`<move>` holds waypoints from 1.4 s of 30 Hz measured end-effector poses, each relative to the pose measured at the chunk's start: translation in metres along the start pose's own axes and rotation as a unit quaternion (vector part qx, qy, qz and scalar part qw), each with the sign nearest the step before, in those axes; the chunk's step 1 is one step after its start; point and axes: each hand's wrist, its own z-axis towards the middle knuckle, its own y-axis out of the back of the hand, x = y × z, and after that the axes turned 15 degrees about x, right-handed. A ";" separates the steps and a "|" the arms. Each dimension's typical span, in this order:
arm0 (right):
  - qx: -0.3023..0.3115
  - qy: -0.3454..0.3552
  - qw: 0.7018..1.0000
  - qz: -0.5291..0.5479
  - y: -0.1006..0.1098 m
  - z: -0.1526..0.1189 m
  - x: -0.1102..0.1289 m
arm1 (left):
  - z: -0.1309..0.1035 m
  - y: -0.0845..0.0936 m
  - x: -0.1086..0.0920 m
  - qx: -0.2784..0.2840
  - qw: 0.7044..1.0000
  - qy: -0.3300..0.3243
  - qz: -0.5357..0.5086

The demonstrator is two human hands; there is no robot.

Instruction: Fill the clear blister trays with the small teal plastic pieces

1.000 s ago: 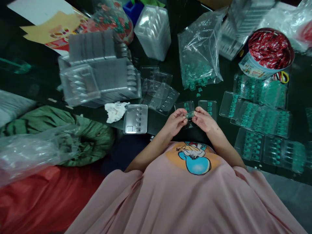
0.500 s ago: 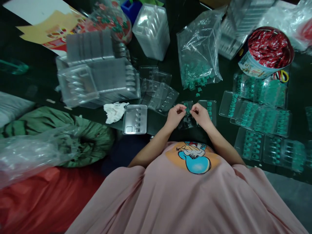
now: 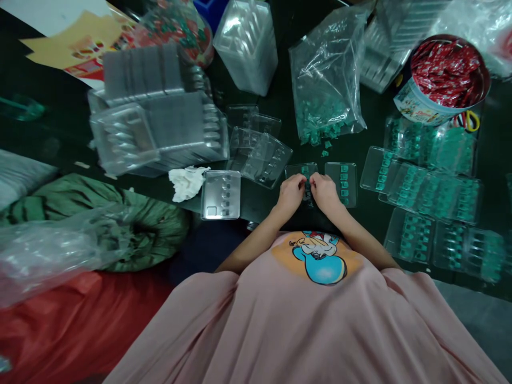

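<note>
My left hand (image 3: 292,193) and my right hand (image 3: 323,191) are close together over a clear plastic blister tray (image 3: 294,169). Their thumbs and fingers are pinched; whatever they grip is too small or hidden to make out. Green pieces show in the tray's upper slots, while its lower part lies partly behind the hands. Just right of my right hand is another clear tray (image 3: 351,184) with a column of green pieces. Beyond the hands a clear bag (image 3: 328,80) lies open toward me, small green plastic pieces (image 3: 318,136) spilling from its mouth.
Overlapping trays with green pieces (image 3: 430,192) lie at the right, below a tub of red wrapped packets (image 3: 448,74) and scissors (image 3: 472,121). Stacked clear trays (image 3: 176,128), loose trays (image 3: 268,160), a white tissue (image 3: 187,184) and a single tray (image 3: 216,186) lie left.
Both hands have moved slightly down toward me over the tray, from its upper slots to lower ones. A green piece seen between the fingertips before is now hidden. The view has shifted slightly.
</note>
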 end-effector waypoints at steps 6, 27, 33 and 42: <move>0.006 0.006 0.999 -0.042 0.000 -0.002 0.005 | -0.002 0.001 0.005 0.028 0.998 -0.014 0.058; -0.096 -0.003 0.995 0.028 0.060 0.045 -0.041 | 0.001 0.003 0.007 0.057 0.994 -0.081 0.036; -0.069 -0.016 0.994 0.080 0.062 0.069 -0.043 | 0.006 0.019 -0.001 0.008 0.995 -0.088 -0.040; -0.062 0.093 0.960 0.257 0.048 0.006 -0.005 | 0.018 0.022 -0.022 -0.064 0.928 0.001 -0.366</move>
